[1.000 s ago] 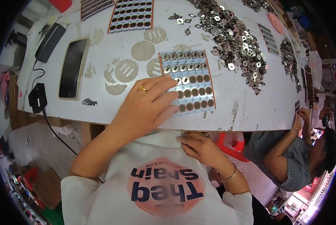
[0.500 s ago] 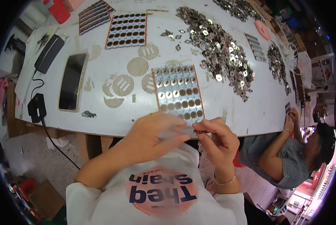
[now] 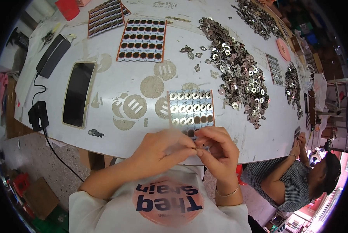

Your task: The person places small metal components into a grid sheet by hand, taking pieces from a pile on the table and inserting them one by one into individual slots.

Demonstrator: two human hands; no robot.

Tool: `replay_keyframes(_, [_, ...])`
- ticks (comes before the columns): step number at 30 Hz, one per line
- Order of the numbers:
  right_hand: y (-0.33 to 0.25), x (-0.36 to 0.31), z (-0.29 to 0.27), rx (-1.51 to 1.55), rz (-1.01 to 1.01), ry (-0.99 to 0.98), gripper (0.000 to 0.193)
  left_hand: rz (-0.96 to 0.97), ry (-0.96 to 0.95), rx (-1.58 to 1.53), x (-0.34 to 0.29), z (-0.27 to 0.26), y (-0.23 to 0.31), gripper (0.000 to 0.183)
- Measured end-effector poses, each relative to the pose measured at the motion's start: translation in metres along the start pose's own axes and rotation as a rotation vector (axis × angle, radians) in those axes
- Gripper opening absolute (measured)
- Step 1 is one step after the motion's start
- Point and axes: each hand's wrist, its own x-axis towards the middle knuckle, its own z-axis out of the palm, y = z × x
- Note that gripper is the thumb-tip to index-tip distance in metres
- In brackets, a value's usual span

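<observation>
A panel point(image 3: 191, 101) with a grid of round spots lies on the table just beyond my hands. Shiny metal pieces sit on its far rows and on the left part of the third row; dark round spots show elsewhere. My left hand point(image 3: 160, 149) and my right hand point(image 3: 219, 151) meet over the panel's near end, hiding its last rows. Thumb and fingertips of each hand are pinched together, the tips almost touching. Something tiny seems to be between them, too small to name. The left fingers are slightly blurred.
Loose small metal pieces form a large heap point(image 3: 242, 73) beyond the right side. More panels point(image 3: 143, 40) lie at the back left. A phone point(image 3: 79, 95), a black case point(image 3: 53, 56) and a black adapter point(image 3: 38, 115) stand left. Another person point(image 3: 282, 174) works at the right.
My left hand has come over to my right fingertips; half a second ago they were apart, with small dark pieces in the right. The view has shifted, so the table appears lower.
</observation>
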Motion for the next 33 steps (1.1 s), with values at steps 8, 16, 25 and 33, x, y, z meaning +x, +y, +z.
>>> replay_keyframes(8, [0.013, 0.015, -0.013, 0.37, 0.259, -0.069, 0.028, -0.116, 0.013, -0.382, 0.0, 0.004, -0.003, 0.018])
replay_keyframes(16, [0.005, 0.043, -0.028, -0.032, 0.48, 0.063, 0.018, 0.364, 0.049, 0.909, 0.012, -0.002, -0.018, 0.051])
replay_keyframes(25, [0.017, 0.052, -0.033, -0.439, 0.286, -0.135, 0.017, 0.344, 0.026, 1.013, 0.009, 0.002, -0.026, 0.057])
replay_keyframes(33, [0.013, 0.058, -0.035, -0.478, 0.299, -0.191, 0.017, 0.343, 0.036, 1.036, 0.007, 0.005, -0.027, 0.057])
